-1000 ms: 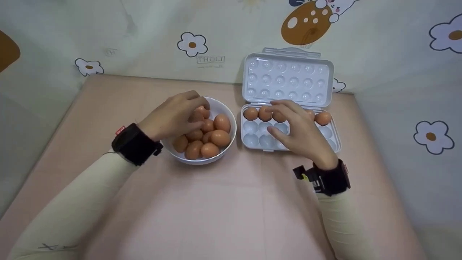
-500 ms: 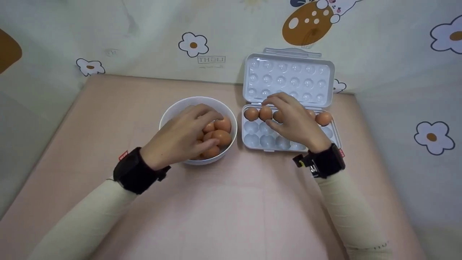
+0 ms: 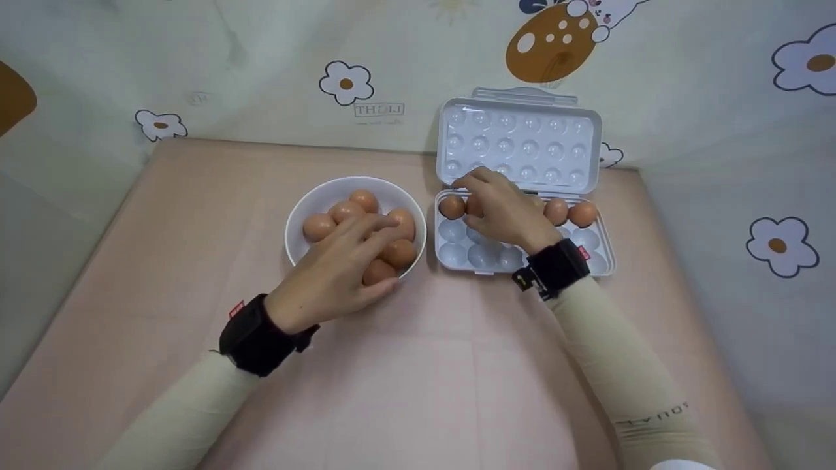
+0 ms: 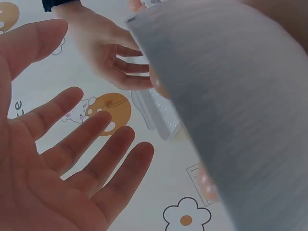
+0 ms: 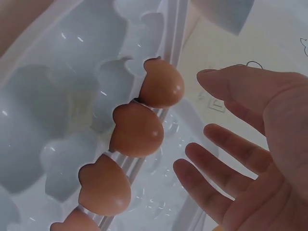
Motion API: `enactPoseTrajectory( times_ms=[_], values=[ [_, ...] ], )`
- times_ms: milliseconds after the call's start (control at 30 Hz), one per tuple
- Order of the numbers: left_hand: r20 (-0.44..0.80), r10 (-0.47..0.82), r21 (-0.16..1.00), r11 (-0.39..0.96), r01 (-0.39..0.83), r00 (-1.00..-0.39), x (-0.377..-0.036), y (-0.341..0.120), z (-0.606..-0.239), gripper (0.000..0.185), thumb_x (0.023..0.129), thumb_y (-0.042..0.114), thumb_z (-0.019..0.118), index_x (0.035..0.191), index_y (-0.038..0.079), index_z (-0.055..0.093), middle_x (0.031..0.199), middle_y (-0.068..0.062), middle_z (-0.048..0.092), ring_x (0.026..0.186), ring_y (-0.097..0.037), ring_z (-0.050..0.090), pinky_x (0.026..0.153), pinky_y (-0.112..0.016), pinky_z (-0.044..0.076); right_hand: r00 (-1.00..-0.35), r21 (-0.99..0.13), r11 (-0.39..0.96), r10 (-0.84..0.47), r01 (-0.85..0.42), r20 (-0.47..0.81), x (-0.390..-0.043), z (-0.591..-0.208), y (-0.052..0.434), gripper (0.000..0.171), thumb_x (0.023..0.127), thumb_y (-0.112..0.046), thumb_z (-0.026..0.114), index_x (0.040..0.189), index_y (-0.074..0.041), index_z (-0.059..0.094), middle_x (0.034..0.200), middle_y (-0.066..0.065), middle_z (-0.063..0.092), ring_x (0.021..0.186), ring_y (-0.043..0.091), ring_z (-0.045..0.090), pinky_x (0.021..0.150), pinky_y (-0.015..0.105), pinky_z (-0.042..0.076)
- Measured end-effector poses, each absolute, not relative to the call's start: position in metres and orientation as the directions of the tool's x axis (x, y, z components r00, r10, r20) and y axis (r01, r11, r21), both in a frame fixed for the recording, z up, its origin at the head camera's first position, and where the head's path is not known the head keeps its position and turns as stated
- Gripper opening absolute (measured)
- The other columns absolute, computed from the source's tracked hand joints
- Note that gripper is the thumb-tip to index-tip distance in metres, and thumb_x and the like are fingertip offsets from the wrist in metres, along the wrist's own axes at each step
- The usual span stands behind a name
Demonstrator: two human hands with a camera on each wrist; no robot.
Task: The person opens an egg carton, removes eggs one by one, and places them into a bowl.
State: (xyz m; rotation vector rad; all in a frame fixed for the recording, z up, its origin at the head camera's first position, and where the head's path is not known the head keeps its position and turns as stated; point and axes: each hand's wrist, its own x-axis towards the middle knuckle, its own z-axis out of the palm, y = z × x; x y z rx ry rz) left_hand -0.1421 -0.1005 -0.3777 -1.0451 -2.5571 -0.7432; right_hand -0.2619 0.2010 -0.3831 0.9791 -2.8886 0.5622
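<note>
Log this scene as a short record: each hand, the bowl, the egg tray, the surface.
left hand: open, fingers resting on the eggs in the bowl
right hand: open, palm empty, over the tray's far row
bowl: white, round, holds brown eggs
egg tray: clear plastic, lid standing open; far row filled with brown eggs, nearer rows empty
surface: pink table

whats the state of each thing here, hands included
egg box: open, lid upright; eggs in back row only, the other cups that show are bare
bowl: upright, holds eggs
left hand: open, fingers straight, over the bowl's eggs
right hand: open, holds nothing, over the box's back row
</note>
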Motion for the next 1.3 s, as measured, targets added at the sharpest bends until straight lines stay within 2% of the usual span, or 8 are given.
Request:
enactPoseTrajectory(
  times_ms=[300, 433, 633, 800, 900, 1000, 1133, 1300],
  values=[
    [0.412, 0.552, 0.356, 0.635, 0.686, -0.725, -0.143, -0.097, -0.385, 0.061, 0.091, 0.029, 0.084, 0.146, 0.015, 0.062, 0.146, -0.012, 0.058, 0.135, -0.032, 0.055, 0.103, -0.047, 0.054, -0.8, -0.295, 0.75, -0.592, -0.592, 0.099, -0.275, -0.401, 0.181, 0.045, 0.088, -0.001, 0.076, 0.132, -0.007, 0.071, 0.127, 0.013, 0.065, 0.115, 0.032, 0.061, 0.101, 0.045, 0.052],
    [0.414, 0.549, 0.362, 0.633, 0.685, -0.726, -0.143, -0.096, -0.386, 0.06, 0.092, 0.029, 0.083, 0.146, 0.015, 0.062, 0.146, -0.013, 0.059, 0.135, -0.032, 0.055, 0.103, -0.047, 0.054, -0.818, -0.266, 0.779, -0.571, -0.568, 0.076, -0.276, -0.405, 0.175, 0.036, 0.089, -0.003, 0.077, 0.124, -0.01, 0.073, 0.117, 0.01, 0.064, 0.105, 0.03, 0.062, 0.092, 0.043, 0.055],
    [0.407, 0.547, 0.373, 0.632, 0.68, -0.732, -0.144, -0.097, -0.387, 0.059, 0.093, 0.028, 0.082, 0.146, 0.016, 0.061, 0.145, -0.012, 0.058, 0.135, -0.032, 0.054, 0.107, -0.048, 0.051, -0.801, -0.25, 0.764, -0.587, -0.595, 0.115, -0.278, -0.409, 0.17, 0.014, 0.091, 0.004, 0.073, 0.101, -0.005, 0.073, 0.098, 0.011, 0.063, 0.09, 0.029, 0.061, 0.079, 0.039, 0.052],
    [0.433, 0.539, 0.368, 0.626, 0.687, -0.723, -0.146, -0.097, -0.389, 0.058, 0.091, 0.025, 0.084, 0.144, 0.015, 0.064, 0.143, -0.013, 0.06, 0.133, -0.034, 0.056, 0.107, -0.049, 0.052, -0.781, -0.26, 0.737, -0.6, -0.624, 0.174, -0.28, -0.413, 0.17, 0.017, 0.088, 0.01, 0.068, 0.093, -0.006, 0.073, 0.09, 0.011, 0.063, 0.084, 0.026, 0.058, 0.072, 0.035, 0.047],
    [0.43, 0.533, 0.367, 0.635, 0.68, -0.729, -0.147, -0.097, -0.39, 0.057, 0.09, 0.026, 0.084, 0.143, 0.016, 0.064, 0.142, -0.011, 0.06, 0.132, -0.033, 0.057, 0.103, -0.048, 0.054, -0.777, -0.274, 0.727, -0.598, -0.63, 0.198, -0.279, -0.413, 0.173, 0.017, 0.089, 0.008, 0.069, 0.093, -0.007, 0.073, 0.091, 0.01, 0.062, 0.084, 0.026, 0.057, 0.073, 0.036, 0.047],
    [0.421, 0.529, 0.374, 0.639, 0.673, -0.736, -0.149, -0.098, -0.39, 0.056, 0.09, 0.027, 0.083, 0.141, 0.016, 0.064, 0.141, -0.01, 0.06, 0.133, -0.032, 0.056, 0.102, -0.046, 0.054, -0.785, -0.306, 0.723, -0.579, -0.619, 0.221, -0.276, -0.409, 0.179, 0.015, 0.091, 0.003, 0.07, 0.101, -0.007, 0.074, 0.094, 0.01, 0.063, 0.087, 0.026, 0.058, 0.077, 0.038, 0.049],
    [0.426, 0.521, 0.396, 0.628, 0.67, -0.74, -0.153, -0.099, -0.391, 0.054, 0.09, 0.026, 0.082, 0.14, 0.015, 0.065, 0.137, -0.009, 0.06, 0.132, -0.031, 0.055, 0.106, -0.045, 0.05, -0.785, -0.362, 0.697, -0.549, -0.619, 0.286, -0.266, -0.402, 0.186, 0.025, 0.089, -0.002, 0.075, 0.114, -0.006, 0.076, 0.099, 0.01, 0.066, 0.089, 0.026, 0.06, 0.081, 0.039, 0.051],
    [0.411, 0.509, 0.41, 0.638, 0.652, -0.756, -0.156, -0.096, -0.39, 0.052, 0.092, 0.023, 0.08, 0.14, 0.015, 0.064, 0.137, -0.009, 0.061, 0.129, -0.031, 0.056, 0.11, -0.045, 0.048, -0.775, -0.445, 0.634, -0.514, -0.632, 0.368, -0.244, -0.392, 0.19, 0.031, 0.089, -0.004, 0.08, 0.119, -0.006, 0.075, 0.103, 0.01, 0.07, 0.091, 0.023, 0.065, 0.081, 0.036, 0.058]
  ],
)
